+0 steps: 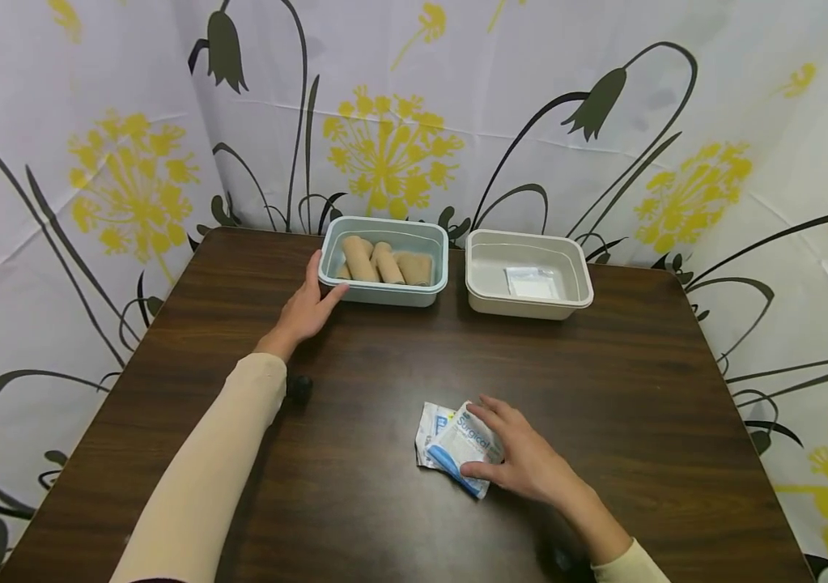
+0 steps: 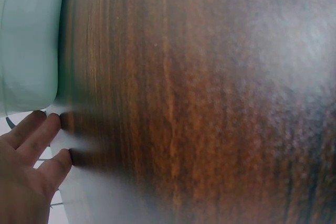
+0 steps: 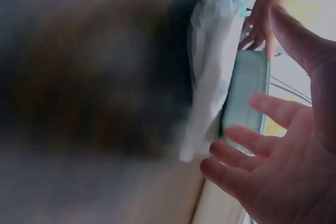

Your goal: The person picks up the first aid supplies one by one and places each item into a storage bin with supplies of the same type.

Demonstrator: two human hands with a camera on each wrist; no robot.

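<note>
A pale blue plastic bin (image 1: 383, 297) at the back of the table holds several rolled tan bandages (image 1: 359, 259). My left hand (image 1: 304, 309) is at its near left corner, fingers along the left side and thumb by the front rim. In the left wrist view the fingers (image 2: 39, 139) look fairly straight beside the bin wall (image 2: 29, 40). Nearer the front lie two overlapping packets, the upper a white and blue one marked "Surgical" (image 1: 466, 444). Just over its right side is my right hand (image 1: 530, 460), thumb and fingers spread; contact with the packet is unclear.
Right of the blue bin stands a beige bin (image 1: 526, 308) with a small white packet (image 1: 532, 282) inside. Both bins are near the far edge of the dark wooden table (image 1: 355, 518). A flower-patterned curtain (image 1: 530, 48) hangs behind.
</note>
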